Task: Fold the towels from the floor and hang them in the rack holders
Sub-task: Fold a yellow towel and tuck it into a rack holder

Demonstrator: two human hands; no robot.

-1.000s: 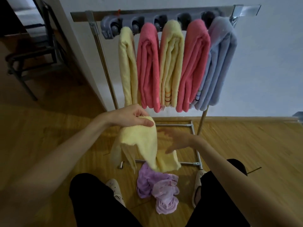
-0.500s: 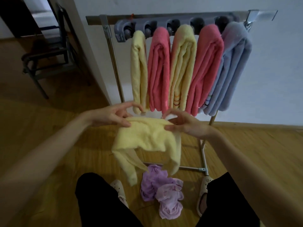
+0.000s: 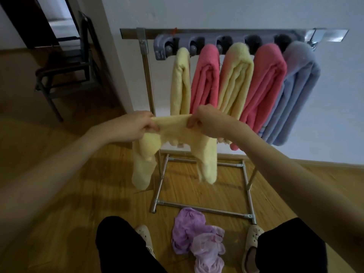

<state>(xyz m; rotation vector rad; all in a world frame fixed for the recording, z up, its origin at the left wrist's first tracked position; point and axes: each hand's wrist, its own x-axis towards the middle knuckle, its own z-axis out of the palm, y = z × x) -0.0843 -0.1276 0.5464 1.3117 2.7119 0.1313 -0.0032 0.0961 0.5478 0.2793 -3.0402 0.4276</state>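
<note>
A wood floor runs up to a white wall, where a metal rack stands with a grey holder strip along its top bar. Five folded towels hang from the strip: pale yellow, pink, yellow, pink and blue. In front of them, a person stretches a yellow towel taut, the left hand and right hand each pinching its top edge while both ends droop. A crumpled purple towel lies on the floor by the rack's base, between the person's slippered feet. A dark chair stands at left.
</note>
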